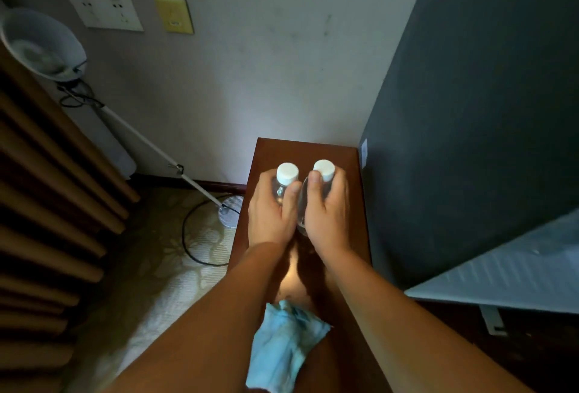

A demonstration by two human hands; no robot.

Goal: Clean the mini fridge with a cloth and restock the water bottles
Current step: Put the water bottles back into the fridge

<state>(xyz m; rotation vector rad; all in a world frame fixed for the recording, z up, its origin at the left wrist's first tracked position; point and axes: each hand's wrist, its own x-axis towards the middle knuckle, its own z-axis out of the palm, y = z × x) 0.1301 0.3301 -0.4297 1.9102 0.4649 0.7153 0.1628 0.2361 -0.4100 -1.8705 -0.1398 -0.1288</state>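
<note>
Two water bottles stand upright side by side at the far end of the counter [307, 151], with their long axes vertical and white caps on top. The left hand [272, 207] grips the left bottle [279, 192], fingers and thumb curled round its clear body just under the cap. The right hand [329, 211] grips the right bottle [302, 207] the same way, thumb on the shoulder. The two bottles nearly touch, and so do the hands.

The relation that matters is sideways. The dark fridge [470, 110] stands directly to the right of the counter, and what looks like its open door [517, 267], pale and ribbed on the inner face, juts out at the lower right. The right hand and its bottle are therefore nearer to the fridge. Restocking would probably mean lifting the bottles and swinging them rightward and down, right hand leading.

The blue cloth [282, 345] lies crumpled on the near end of the counter between the forearms, well apart from the bottles and held by neither hand.

No label or brand shows on either bottle. A small white sticker [364, 151] sits on the fridge's near edge, but its print is too small to read.
</note>
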